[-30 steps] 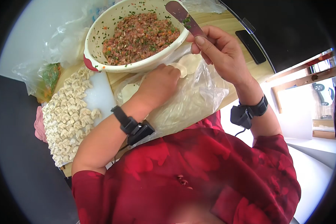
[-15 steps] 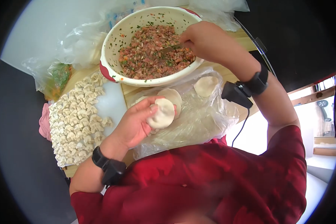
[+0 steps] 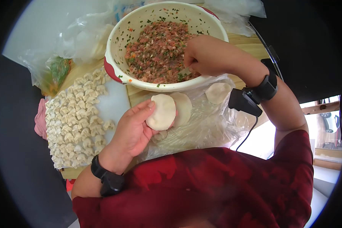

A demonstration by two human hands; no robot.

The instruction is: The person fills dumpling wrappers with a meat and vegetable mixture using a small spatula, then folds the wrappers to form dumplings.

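My left hand [image 3: 135, 123] pinches a round dumpling wrapper [image 3: 161, 112] by its edge, thumb on top and fingers beneath. Behind it, another pale wrapper [image 3: 183, 109] lies on the clear plastic bag. My right hand [image 3: 204, 56] is closed at the near right side of the large white bowl [image 3: 116, 64], gripping a thin flat utensil [image 3: 185, 71]. The utensil's blade dips at the meat filling [image 3: 155, 49], which is mixed with chopped greens and orange bits; most of the handle is hidden in my fist.
Rows of folded dumplings [image 3: 76, 121] cover a white board [image 3: 119, 97] on the left. A single wrapper [image 3: 218, 93] rests on the plastic bag [image 3: 205, 129] to the right. Bagged greens [image 3: 59, 72] and a pink cloth [image 3: 41, 119] are at far left.
My right hand has drawn the utensil down toward the bowl's near rim. My left hand has turned the wrapper so its face shows more fully. The view has shifted slightly.
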